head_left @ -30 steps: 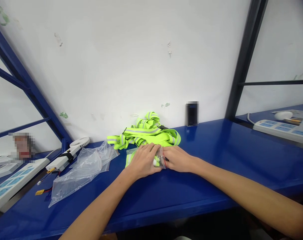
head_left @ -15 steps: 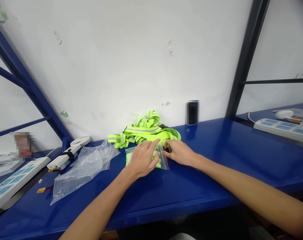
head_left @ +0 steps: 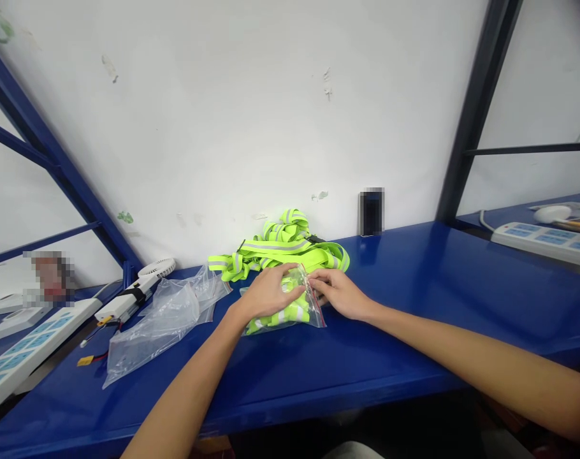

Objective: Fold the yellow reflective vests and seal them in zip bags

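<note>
A clear zip bag (head_left: 313,312) with a red seal line lies on the blue table, its opening edge to the right. Inside it is a folded neon-yellow reflective strap (head_left: 275,317) with silver stripes. My left hand (head_left: 267,292) grips the bag from the left, fingers along its far side and thumb over its top. At the seal edge, the fingers of my right hand (head_left: 336,292) are pinched together on the plastic; some fingertips are hidden. Just behind both hands rises a heap of similar neon-yellow reflective straps (head_left: 278,247) with dark buckles.
Flattened clear plastic bags (head_left: 160,319) lie on the left of the blue table (head_left: 405,344). Beyond them are a small white fan (head_left: 156,268), a battery pack with wires (head_left: 122,303) and a power strip (head_left: 36,344). A dark phone-like object (head_left: 371,213) leans against the wall.
My left hand has shifted from lying over the bag to its far side, showing more of the strap inside. The bag's seal edge is raised slightly, and my right hand stays beside it.
</note>
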Demonstrator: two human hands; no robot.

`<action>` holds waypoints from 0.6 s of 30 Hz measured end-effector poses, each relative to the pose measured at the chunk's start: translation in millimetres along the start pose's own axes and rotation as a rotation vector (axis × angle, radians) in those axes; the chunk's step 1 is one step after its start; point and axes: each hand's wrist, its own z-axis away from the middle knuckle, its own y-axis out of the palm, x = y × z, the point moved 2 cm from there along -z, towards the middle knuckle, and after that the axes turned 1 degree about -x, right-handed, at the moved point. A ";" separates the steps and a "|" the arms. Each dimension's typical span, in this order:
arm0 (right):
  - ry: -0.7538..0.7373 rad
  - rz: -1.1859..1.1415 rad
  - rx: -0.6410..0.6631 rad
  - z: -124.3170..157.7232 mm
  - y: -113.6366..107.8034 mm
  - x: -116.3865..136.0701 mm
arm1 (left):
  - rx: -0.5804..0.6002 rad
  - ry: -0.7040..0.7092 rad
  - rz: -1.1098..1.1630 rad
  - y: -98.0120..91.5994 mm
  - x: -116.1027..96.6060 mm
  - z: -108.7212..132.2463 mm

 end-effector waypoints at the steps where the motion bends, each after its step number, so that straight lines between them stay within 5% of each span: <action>1: 0.038 -0.069 -0.004 -0.3 0.5 -2.4 | 0.001 -0.004 0.005 2.1 0.5 -1.1; 6: 0.165 -0.243 -0.061 1.1 0.3 -4.6 | -0.009 -0.008 0.006 10.7 -1.5 -2.8; 18: 0.078 -0.059 0.025 -7.2 -6.5 -7.2 | -0.082 -0.041 -0.078 17.5 -2.5 -1.1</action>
